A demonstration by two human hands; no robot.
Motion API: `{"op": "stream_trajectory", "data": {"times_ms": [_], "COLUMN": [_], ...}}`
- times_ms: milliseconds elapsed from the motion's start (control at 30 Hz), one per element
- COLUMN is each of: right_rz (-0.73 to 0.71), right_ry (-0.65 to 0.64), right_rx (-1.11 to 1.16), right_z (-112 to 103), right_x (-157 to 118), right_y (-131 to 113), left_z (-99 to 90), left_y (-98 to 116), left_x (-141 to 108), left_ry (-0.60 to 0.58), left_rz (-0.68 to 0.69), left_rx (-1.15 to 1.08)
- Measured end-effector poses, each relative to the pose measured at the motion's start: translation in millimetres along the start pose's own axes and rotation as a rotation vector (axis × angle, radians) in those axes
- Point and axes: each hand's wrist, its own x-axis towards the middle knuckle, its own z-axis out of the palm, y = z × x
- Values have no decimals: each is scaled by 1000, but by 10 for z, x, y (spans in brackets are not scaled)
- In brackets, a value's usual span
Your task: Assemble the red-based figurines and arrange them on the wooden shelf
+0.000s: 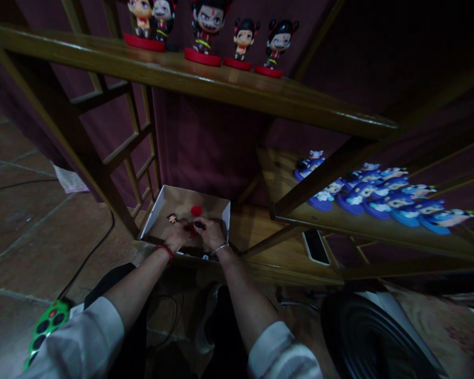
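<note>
Both hands are inside a shallow white cardboard box [158, 209] on the low shelf. My right hand [211, 233] has its fingers closed on a small dark-topped figurine [199, 225]. Close beside it, my left hand [177, 235] is bent over a red piece [193, 231]; its fingertips are too dim to tell what they grip. Another small figurine [171, 218] lies in the box just above my left hand. Near the box's middle is a round red disc [196, 211].
Several figurines on red bases [203, 56] stand on the upper wooden shelf [181, 79]. Blue-based figurines [355, 197] fill the right shelf. A phone [316, 247] lies on the low shelf [268, 247]. A green device [47, 323] and a cable are at the left.
</note>
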Motion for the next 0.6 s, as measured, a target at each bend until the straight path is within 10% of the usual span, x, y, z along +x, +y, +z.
{"op": "stream_trajectory", "data": {"times_ms": [600], "right_rz": [-27], "right_ry": [-48], "right_rx": [-203], "right_z": [10], "right_x": [-10], "right_y": [-57], "left_z": [24], "left_y": [-116], "left_x": [104], "left_ry": [-23], "left_rz": [115], "left_rx": [533]}}
